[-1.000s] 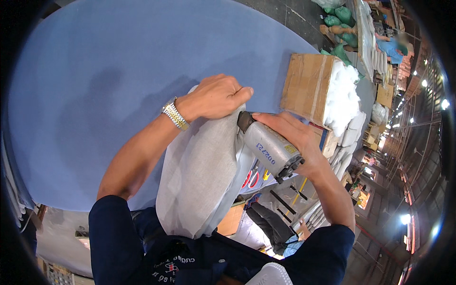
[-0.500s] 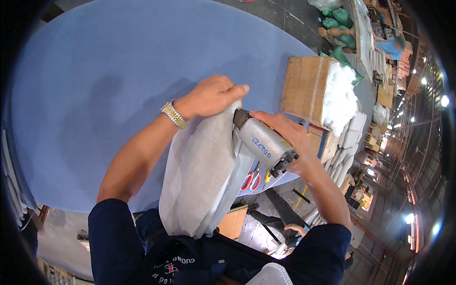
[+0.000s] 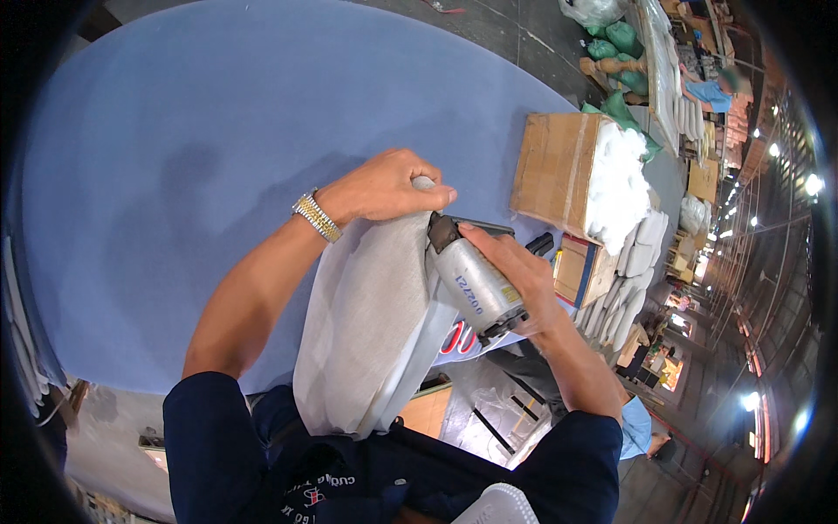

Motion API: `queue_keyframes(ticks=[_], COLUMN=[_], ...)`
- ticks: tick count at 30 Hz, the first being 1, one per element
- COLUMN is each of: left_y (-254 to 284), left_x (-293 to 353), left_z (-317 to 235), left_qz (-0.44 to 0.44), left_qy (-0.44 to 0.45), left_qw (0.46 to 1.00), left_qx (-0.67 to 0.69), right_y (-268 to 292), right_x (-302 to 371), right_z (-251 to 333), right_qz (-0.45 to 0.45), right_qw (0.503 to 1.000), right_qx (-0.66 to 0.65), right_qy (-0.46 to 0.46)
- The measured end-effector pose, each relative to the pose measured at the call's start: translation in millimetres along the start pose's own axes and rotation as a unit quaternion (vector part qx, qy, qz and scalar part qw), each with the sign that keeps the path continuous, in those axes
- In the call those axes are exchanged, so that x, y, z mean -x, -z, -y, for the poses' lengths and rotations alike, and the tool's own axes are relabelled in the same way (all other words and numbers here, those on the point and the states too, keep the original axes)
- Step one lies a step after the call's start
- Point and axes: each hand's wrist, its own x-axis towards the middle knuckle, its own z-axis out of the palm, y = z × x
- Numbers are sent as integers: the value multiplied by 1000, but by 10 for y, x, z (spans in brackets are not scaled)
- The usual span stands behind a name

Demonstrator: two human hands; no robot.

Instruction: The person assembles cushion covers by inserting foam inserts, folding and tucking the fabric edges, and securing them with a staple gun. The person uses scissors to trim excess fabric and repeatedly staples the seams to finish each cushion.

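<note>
A grey fabric-covered cushion piece (image 3: 362, 306) stands on its edge against my body, its pale backing turned to the right. My left hand (image 3: 390, 185), with a gold and silver watch at the wrist, is closed on the fabric at the top end, thumb pressing against the fingers. In my right hand (image 3: 515, 266) is a silver staple gun (image 3: 474, 281) with a dark nose. The nose touches or nearly touches the cushion's edge just below my left hand. Red-handled scissors (image 3: 459, 338) lie behind the staple gun, partly hidden.
The blue-covered table (image 3: 218, 113) spreads ahead and left. A cardboard box (image 3: 552, 170) of white stuffing (image 3: 616, 188) stands right, beside a small wooden box (image 3: 576, 269). Grey cushions (image 3: 621, 293) lie stacked beyond. One person (image 3: 639, 426) is near my right arm; another (image 3: 711, 94) is far off.
The staple gun has turned slightly and moved a little left and down, showing more of its dark handle side. A person in light blue now shows beyond my right arm. The scissors are more covered.
</note>
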Motion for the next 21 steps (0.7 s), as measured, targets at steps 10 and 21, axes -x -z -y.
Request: queue_keyframes(ticks=[10, 21], left_y=[-20, -8], left_x=[-30, -24], left_z=[41, -6], left_qz=[20, 21], left_qy=[26, 42], left_qw=[999, 999], left_qx=[-5, -12], right_y=[220, 287], right_x=[-66, -195], right_z=[-51, -40], right_qz=[32, 81], right_qw=[993, 989], right_qx=[-111, -115], right_qy=[-33, -42])
